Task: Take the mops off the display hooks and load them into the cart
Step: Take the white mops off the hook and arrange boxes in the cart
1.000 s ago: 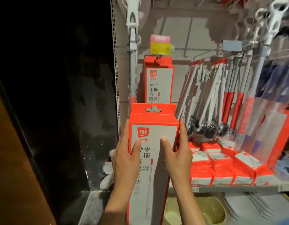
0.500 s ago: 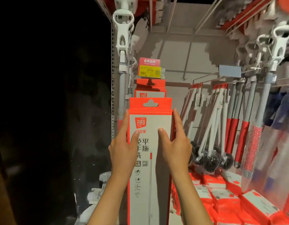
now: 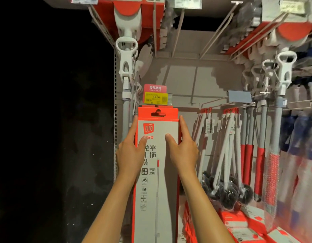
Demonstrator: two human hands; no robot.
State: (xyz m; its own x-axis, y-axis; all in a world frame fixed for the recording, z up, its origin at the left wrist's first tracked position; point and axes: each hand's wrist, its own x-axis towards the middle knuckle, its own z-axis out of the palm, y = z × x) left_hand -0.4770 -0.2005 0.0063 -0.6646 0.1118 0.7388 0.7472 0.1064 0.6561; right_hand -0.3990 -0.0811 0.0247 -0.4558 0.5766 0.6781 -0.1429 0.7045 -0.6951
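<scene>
Both hands are clamped on the boxed mop (image 3: 156, 172) — left hand (image 3: 129, 155) on its left edge, right hand (image 3: 184, 152) on its right, thumbs over the front. The box stands upright, long axis vertical, its hang slot level with the hook below the price tag (image 3: 156, 98) — whether it's off yet, can't tell.

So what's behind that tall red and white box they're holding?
Behind the mop box, held by the left hand and right hand, the red top edge of another box peeks out under the yellow price tag. The rest, and its hook, are covered.
</scene>
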